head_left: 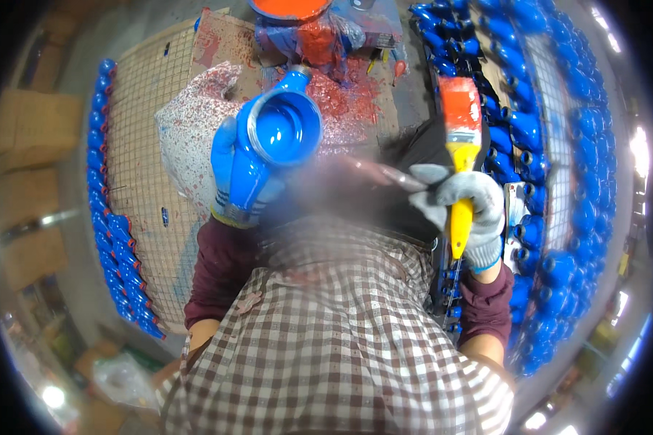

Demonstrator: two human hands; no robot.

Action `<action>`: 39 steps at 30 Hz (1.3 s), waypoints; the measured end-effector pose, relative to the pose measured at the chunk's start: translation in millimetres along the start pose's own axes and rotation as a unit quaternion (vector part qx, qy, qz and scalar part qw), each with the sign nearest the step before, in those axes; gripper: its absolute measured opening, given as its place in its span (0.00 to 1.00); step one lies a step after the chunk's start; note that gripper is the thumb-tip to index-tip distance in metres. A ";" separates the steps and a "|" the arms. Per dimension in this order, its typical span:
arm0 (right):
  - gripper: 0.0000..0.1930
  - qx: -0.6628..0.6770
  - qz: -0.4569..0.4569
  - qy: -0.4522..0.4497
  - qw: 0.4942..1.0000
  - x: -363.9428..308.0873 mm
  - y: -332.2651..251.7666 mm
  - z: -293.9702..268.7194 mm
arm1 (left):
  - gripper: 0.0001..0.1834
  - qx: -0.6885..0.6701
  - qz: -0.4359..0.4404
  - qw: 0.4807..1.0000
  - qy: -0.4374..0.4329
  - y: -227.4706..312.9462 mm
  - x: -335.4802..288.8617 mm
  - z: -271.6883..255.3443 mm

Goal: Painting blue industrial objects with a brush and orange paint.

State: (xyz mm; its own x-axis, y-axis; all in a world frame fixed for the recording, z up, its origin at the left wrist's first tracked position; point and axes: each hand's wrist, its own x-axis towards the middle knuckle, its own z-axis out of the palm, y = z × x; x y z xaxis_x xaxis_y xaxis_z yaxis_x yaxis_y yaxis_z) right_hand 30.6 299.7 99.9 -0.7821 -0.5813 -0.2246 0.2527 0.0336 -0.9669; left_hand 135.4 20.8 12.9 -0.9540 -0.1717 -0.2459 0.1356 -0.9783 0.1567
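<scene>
My left hand (223, 174), in a blue-coated glove, is closed round a glossy blue Y-shaped pipe fitting (252, 178). The fitting's wide round mouth faces up, and a narrower branch points away toward the back. Off to the right, my right hand (475, 203), in a grey-white knit glove, grips a paintbrush (460, 156) by its yellow handle. Red-orange paint coats the brush's bristles, which point away from me. A blurred thin rod (395, 175) also sticks out leftward from the right fingers; its kind cannot be made out. The brush and fitting are apart.
A container of orange-red paint (292, 9) stands at the far middle on a paint-splattered support. Rows of blue fittings (567, 181) line the right side, and more (110, 239) edge the mesh-covered board (141, 145) at left. Speckled pale sheeting (190, 123) lies beside my left hand.
</scene>
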 end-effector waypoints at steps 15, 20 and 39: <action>0.17 -0.320 -0.337 -0.086 0.881 19.0 8.6 10.3 | 0.34 0.086 0.033 0.995 0.046 -8.8 1.0 -8.7; 0.14 -0.295 -0.319 -0.071 0.898 17.7 7.5 10.8 | 0.35 0.042 0.014 0.997 0.058 -10.5 5.9 -5.8; 0.11 -0.333 -0.298 0.268 0.854 32.3 3.5 -32.1 | 0.33 0.104 0.033 0.993 -0.050 -2.7 12.5 -15.7</action>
State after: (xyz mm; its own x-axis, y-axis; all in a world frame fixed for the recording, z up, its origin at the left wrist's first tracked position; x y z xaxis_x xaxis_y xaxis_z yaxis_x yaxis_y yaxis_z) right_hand -12.0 307.1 85.3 -0.8522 -0.2076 0.4802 -0.5210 0.4205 -0.7428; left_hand 127.4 19.5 -5.6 -0.9681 -0.2118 -0.1339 0.1505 -0.9187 0.3651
